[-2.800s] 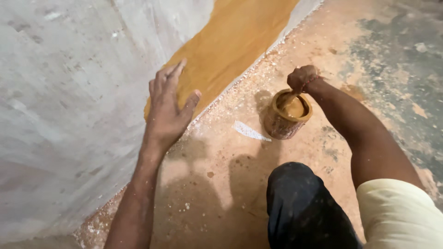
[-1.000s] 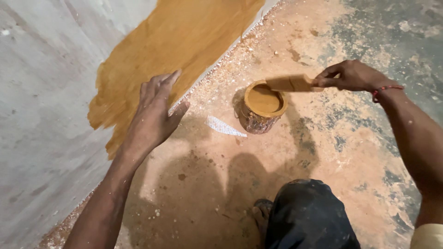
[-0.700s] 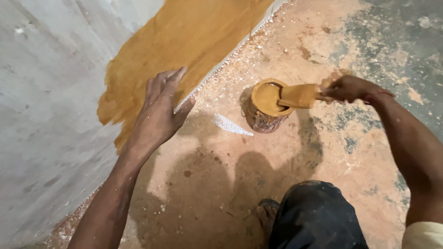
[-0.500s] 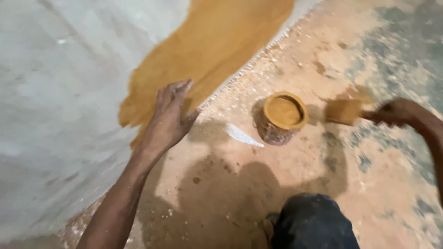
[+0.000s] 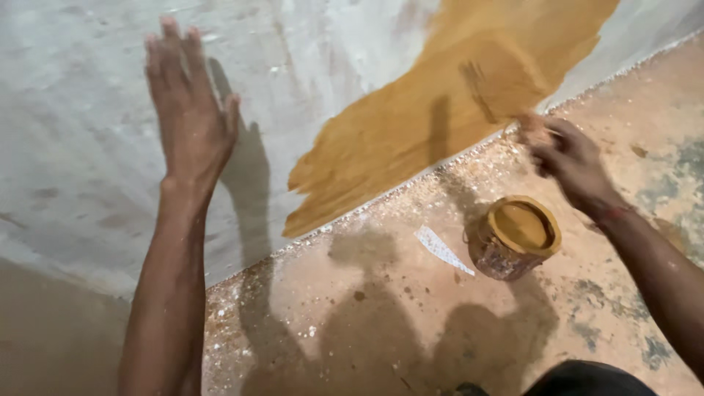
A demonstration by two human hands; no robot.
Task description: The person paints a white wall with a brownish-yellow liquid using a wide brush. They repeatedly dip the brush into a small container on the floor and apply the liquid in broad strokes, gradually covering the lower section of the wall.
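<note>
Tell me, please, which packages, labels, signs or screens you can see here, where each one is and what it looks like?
Paint can: on the floor by the wall, below the right hand; round, open, full of ochre paint, sides smeared.
Labels, signs, screens: none that I can make out.

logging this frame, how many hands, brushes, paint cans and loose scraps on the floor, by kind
hands: 2, left hand and right hand
brush: 1
paint can: 1
white scrap: 1
total: 5
</note>
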